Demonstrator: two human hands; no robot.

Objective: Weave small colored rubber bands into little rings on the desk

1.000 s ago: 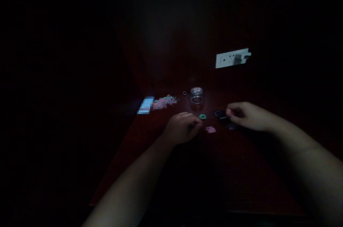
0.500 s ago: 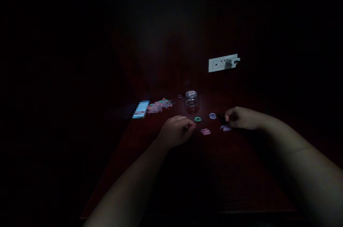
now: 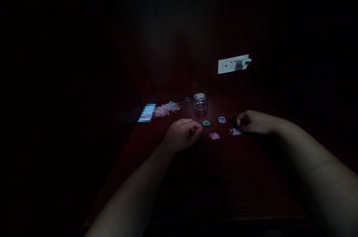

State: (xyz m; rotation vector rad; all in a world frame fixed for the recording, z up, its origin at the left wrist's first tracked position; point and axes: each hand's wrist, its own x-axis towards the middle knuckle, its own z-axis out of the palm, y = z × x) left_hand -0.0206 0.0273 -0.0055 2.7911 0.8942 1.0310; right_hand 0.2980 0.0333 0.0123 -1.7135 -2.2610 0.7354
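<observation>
The scene is very dark. My left hand [image 3: 182, 133] rests on a dark red table [image 3: 195, 177] with its fingers curled shut; whether anything is in them I cannot tell. Just right of its fingertips lies a small green ring [image 3: 206, 122]. A pink cluster of small rings [image 3: 214, 136] lies in front of that. My right hand [image 3: 253, 121] rests curled on the table, fingertips beside a dark ring [image 3: 232, 118] and a pale purple cluster [image 3: 235, 131]. A purple ring [image 3: 222, 119] lies between the two hands.
A small clear glass jar [image 3: 200, 102] stands behind the rings. Left of it lie a heap of pink and green rings [image 3: 167, 109] and a blurred blue patch [image 3: 147, 113]. A tiny ring [image 3: 187, 99] lies near the jar. A white wall socket [image 3: 233, 64] carries a plug.
My right hand drew back to the right, uncovering the purple ring. My left hand stayed curled near the green ring. The view shifted slightly.
</observation>
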